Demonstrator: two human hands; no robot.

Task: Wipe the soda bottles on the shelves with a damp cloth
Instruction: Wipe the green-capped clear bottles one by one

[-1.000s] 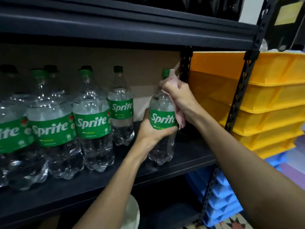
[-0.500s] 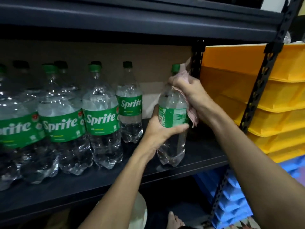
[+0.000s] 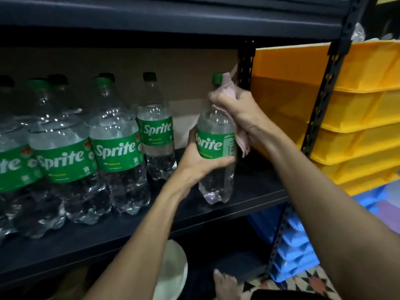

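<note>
my left hand [image 3: 200, 164], fingers wrapped round the upright sprite bottle [image 3: 216, 185] at its label, near the right front corner of the shelf [image 3: 256, 188] | my right hand [image 3: 240, 109], directly above, fingers clenching the pink cloth [image 3: 243, 142] round its neck

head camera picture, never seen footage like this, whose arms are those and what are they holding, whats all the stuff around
There is no machine here. A person wears a camera on the head, so the one picture looks forward and down along their own two arms. The left hand grips a small Sprite bottle at its green label. The right hand holds a pink cloth against the bottle's neck, just below the cap, with a loose end hanging by the label. The bottle is at the front of a dark shelf; whether its base rests on it is hard to tell. Further left stand more Sprite bottles, mostly larger. Right of the rack are stacked yellow bins, with blue bins below.
</note>
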